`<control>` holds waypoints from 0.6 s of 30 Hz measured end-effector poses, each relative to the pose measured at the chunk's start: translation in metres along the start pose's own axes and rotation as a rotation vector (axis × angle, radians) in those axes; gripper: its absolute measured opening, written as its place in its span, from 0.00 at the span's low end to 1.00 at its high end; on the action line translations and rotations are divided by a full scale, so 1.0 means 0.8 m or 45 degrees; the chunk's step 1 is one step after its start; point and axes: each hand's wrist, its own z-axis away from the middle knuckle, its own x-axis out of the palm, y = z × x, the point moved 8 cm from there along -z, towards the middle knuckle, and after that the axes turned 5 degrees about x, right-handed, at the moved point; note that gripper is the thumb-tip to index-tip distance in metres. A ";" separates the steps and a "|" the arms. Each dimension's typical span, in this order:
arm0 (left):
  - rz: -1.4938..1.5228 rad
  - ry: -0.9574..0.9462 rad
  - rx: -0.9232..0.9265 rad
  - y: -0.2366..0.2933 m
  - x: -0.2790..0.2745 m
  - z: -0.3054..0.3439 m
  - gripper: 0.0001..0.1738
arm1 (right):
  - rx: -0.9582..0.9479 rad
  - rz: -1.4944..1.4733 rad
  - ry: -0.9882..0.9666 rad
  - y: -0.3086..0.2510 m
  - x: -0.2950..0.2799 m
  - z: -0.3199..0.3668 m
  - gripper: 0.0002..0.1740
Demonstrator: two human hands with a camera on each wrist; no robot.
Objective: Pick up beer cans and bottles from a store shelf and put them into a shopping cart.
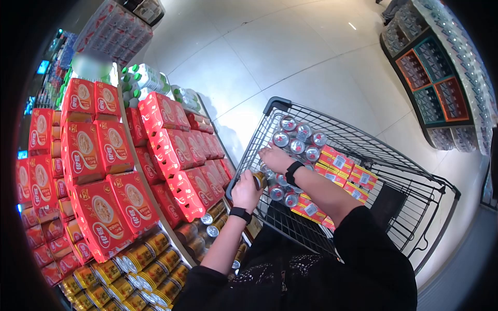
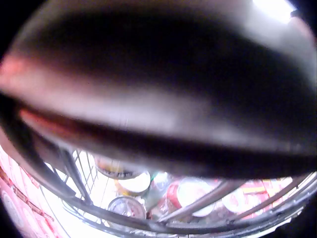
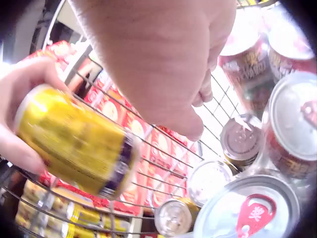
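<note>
Head view: the left hand (image 1: 246,193)'s grip holds a gold can (image 1: 260,180) at the left side of the cart (image 1: 410,155); the right hand (image 1: 278,158) reaches beside the packed cans (image 1: 296,146).

Left wrist view: a dark blur hides the grip; the cart's rim shows below.

Right wrist view: the gold can tilts, its long axis running from upper left to dark-banded end lower right, apart from the packed cans. The right hand's grip is loose.

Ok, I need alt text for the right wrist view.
The left hand grips a tilted yellow can, with the right hand large at top center. Silver-topped cans stand in the wire cart at right; red packs and more yellow cans show beyond its mesh.
</note>
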 end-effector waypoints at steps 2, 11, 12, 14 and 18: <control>-0.121 -0.035 0.020 0.004 0.006 -0.008 0.34 | 0.048 -0.283 0.078 0.008 -0.055 0.032 0.20; -0.323 -0.497 0.189 -0.001 0.041 -0.034 0.29 | 0.363 -0.580 0.217 0.034 -0.175 0.238 0.22; -0.352 -0.590 0.167 -0.005 0.049 -0.037 0.33 | 0.403 -0.612 0.147 0.032 -0.180 0.252 0.22; -0.440 -0.643 0.173 -0.012 0.063 -0.044 0.37 | 0.428 -0.626 0.145 0.031 -0.179 0.280 0.21; -0.402 -0.808 0.013 -0.020 0.069 -0.061 0.43 | 0.469 -0.646 0.062 0.022 -0.168 0.308 0.23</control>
